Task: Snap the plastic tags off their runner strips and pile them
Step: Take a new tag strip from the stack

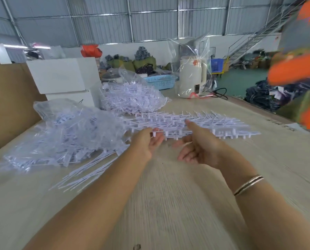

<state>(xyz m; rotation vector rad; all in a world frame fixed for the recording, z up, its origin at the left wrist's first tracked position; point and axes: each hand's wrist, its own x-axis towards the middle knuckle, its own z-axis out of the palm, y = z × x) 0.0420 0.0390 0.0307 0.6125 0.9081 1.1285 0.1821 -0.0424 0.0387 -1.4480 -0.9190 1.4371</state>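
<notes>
A heap of white runner strips with tags (pixel 192 121) lies across the middle of the table. My left hand (pixel 148 141) pinches the near left end of one strip from that heap. Just to the right, my right hand (pixel 195 148) is palm up, fingers loosely curled, its thumb touching the strips; it holds nothing that I can see. Bare stripped runners (pixel 89 172) lie fanned out on the table at the left. A clear bag (pixel 69 134) full of white plastic pieces sits left of my hands. The frame is motion-blurred.
A second clear bag of white pieces (pixel 132 96) lies behind the heap. White boxes (pixel 64 76) and a brown board (pixel 10 105) stand at the back left. A bagged white kettle (pixel 192 76) and a blue basket (pixel 159 81) are at the back. An orange-clad person (pixel 300 69) stands at the right.
</notes>
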